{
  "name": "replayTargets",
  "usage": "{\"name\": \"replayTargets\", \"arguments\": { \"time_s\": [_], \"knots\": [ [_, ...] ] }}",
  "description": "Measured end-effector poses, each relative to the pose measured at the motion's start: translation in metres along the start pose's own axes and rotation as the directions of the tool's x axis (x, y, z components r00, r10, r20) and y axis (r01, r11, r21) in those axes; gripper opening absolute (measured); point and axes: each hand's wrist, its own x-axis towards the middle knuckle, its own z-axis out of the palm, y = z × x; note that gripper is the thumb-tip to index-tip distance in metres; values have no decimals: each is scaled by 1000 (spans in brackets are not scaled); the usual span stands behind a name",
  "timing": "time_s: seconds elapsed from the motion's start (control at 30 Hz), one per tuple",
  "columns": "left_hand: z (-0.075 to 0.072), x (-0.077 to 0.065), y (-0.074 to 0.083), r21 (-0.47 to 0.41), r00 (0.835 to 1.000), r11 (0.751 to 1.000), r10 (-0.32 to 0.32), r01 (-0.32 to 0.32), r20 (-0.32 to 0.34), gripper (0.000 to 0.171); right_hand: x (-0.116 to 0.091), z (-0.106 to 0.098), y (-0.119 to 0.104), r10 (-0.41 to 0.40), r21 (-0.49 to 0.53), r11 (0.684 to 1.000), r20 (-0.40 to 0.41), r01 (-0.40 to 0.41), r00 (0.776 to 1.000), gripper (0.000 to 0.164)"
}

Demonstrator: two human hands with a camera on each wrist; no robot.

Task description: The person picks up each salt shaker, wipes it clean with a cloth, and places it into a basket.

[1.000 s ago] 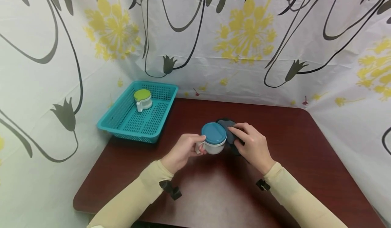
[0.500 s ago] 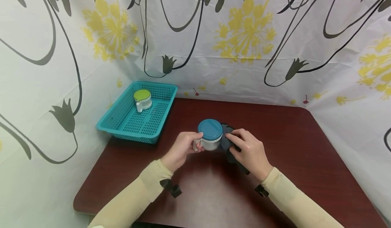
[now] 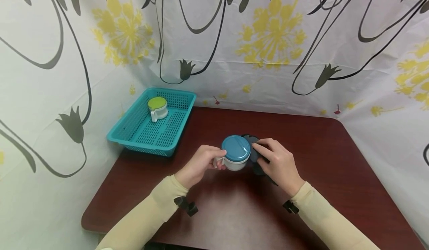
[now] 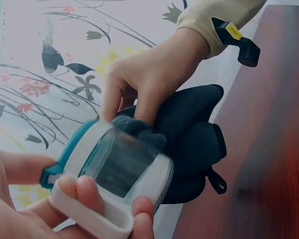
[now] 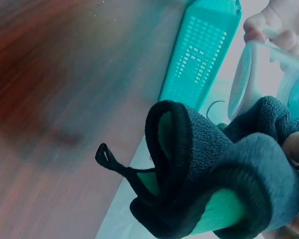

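By its white handle, my left hand (image 3: 201, 164) grips a seasoning jar (image 3: 236, 165) with a blue lid (image 3: 236, 148). The jar's clear side (image 4: 122, 164) shows in the left wrist view. My right hand (image 3: 277, 164) pinches a dark blue-grey cleaning cloth (image 3: 256, 157) against the jar's right side. In the right wrist view the bunched cloth (image 5: 189, 144) has black edging, a green underside and a hanging loop. Part of the jar is hidden behind the cloth there. Both hands hold their things above the table (image 3: 231, 216).
A turquoise plastic basket (image 3: 167, 150) stands on the table's back left. Inside it sits a second white jar (image 3: 160, 113) with a green lid (image 3: 157, 103). A patterned white sheet (image 3: 214, 48) hangs behind and on both sides of the table.
Since half a second ago the jar has shifted slightly right and nearer, its lid tipped more toward the head camera. The right hand and cloth have moved along with it. Both grips stay the same.
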Motion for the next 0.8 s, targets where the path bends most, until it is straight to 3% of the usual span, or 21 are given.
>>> {"name": "replayTargets", "arguments": {
  "time_s": [0.27, 0.43, 0.53, 0.8],
  "knots": [
    [1, -3, 1, 69, 991, 998, -14, 5, 131, 48, 6, -6, 8, -7, 46, 999, 77, 4, 997, 50],
    [4, -3, -1, 45, 982, 999, -17, 9, 187, 47, 10, -2, 15, -5, 104, 995, 130, -9, 992, 53],
    [5, -3, -3, 12, 982, 999, -36, 35, 184, 45, 11, 0, 17, 0, 121, 992, 150, -18, 989, 53],
    [2, -3, -7, -54, 992, 994, -89, 94, 87, 42, 7, -1, 16, 31, 126, 991, 151, -50, 988, 49]
  ]
}}
